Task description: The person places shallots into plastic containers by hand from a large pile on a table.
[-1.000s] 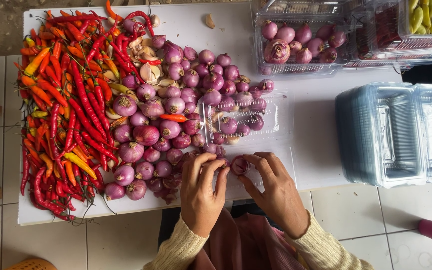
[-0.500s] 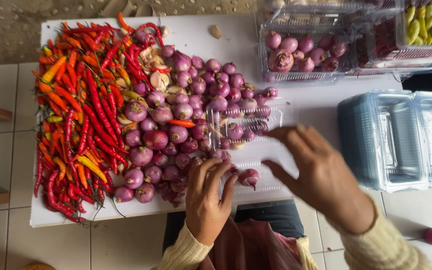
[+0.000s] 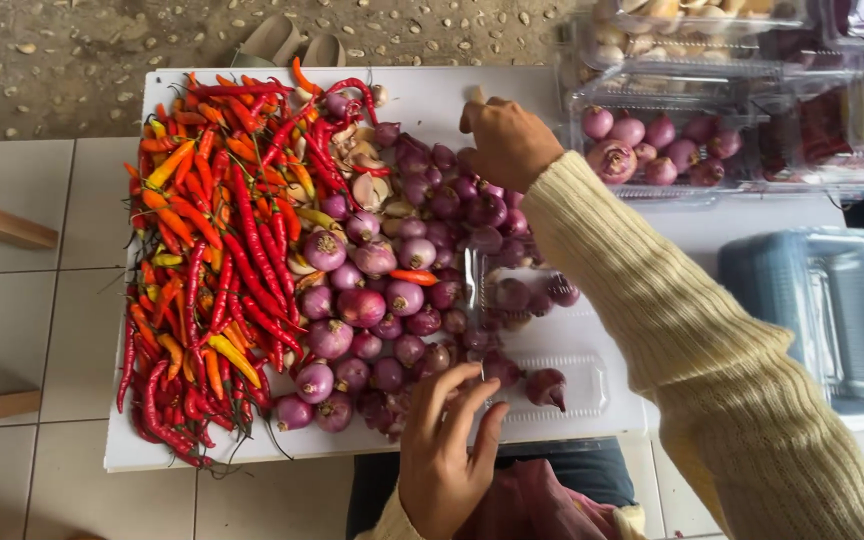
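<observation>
Near the board's (image 3: 152,455) front edge, our left hand (image 3: 447,455) spreads loose fingers over shallots (image 3: 392,300) beside the clear tray (image 3: 552,345), while our right hand (image 3: 507,140) curls closed over shallots at the far edge.

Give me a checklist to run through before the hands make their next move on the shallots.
1. Right hand at the far end of the shallots: ok, it rests there, closed over them.
2. What the right hand holds: cannot tell, the fingers hide it.
3. Left hand free: ok, fingers spread at the near edge of the pile, gripping nothing.
4. Open clear box in reach: ok, it lies beside the pile with a few shallots inside.
5. Chillies kept apart: not ok, several lie among the shallots.
6. Spare boxes: ok, stacked to the right.
</observation>
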